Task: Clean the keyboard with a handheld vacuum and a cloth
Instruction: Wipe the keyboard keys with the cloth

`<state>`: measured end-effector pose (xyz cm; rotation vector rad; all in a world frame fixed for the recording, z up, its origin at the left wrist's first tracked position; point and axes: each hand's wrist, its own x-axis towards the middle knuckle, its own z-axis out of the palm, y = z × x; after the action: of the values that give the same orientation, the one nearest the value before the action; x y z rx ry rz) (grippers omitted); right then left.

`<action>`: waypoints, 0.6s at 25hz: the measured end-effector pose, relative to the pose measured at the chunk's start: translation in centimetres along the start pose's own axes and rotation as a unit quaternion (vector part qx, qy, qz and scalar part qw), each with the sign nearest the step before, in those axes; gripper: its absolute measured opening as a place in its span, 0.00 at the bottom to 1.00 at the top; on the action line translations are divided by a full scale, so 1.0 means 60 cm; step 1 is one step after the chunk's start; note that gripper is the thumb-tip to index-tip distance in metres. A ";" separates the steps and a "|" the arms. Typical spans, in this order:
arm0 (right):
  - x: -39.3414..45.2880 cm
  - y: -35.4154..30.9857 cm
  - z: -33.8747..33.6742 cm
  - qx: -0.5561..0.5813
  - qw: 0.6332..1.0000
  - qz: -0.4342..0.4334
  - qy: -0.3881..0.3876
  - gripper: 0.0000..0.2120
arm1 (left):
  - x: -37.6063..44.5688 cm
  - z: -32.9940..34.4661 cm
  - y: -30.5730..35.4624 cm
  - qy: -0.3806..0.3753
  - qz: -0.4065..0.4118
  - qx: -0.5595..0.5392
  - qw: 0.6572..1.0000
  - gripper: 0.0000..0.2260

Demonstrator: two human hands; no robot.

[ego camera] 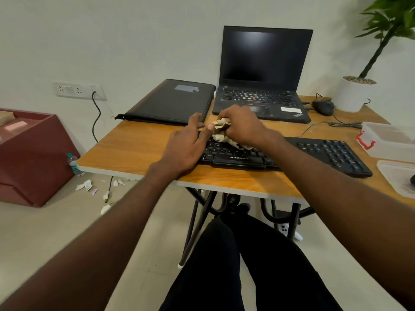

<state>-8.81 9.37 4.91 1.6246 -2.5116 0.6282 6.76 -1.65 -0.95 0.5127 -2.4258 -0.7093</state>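
A black keyboard [318, 153] lies across the front of the wooden table [134, 144]. My right hand [242, 126] grips a crumpled beige cloth [221, 131] over the keyboard's left half. My left hand [186, 144] rests on the keyboard's left end with its fingers stretched out, the thumb touching the cloth. No handheld vacuum is in sight.
An open black laptop [262, 79] and a black folder [173, 102] sit at the back. A mouse [323, 107], a potted plant [357, 93] and clear plastic boxes [390, 140] are on the right. Paper scraps and a bottle [74, 163] lie on the floor by a red cabinet [31, 158].
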 end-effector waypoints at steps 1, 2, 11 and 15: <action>0.002 0.007 0.004 -0.040 0.999 0.007 0.036 0.09 | -0.001 0.011 0.009 0.009 0.011 0.026 1.000 0.37; 0.004 0.013 0.006 -0.051 0.997 0.014 0.058 0.10 | -0.001 0.019 0.010 0.003 0.013 0.048 0.999 0.38; -0.013 0.015 0.003 0.020 0.998 0.002 0.051 0.12 | 0.003 0.032 0.003 0.018 0.022 0.129 0.991 0.26; -0.019 -0.001 -0.012 -0.041 0.999 -0.030 -0.014 0.12 | 0.002 0.033 0.004 0.026 0.009 0.147 0.989 0.24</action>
<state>-8.39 10.60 5.22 1.6844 -2.4618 0.4924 5.43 -0.76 -2.16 0.6142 -2.4952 -0.3267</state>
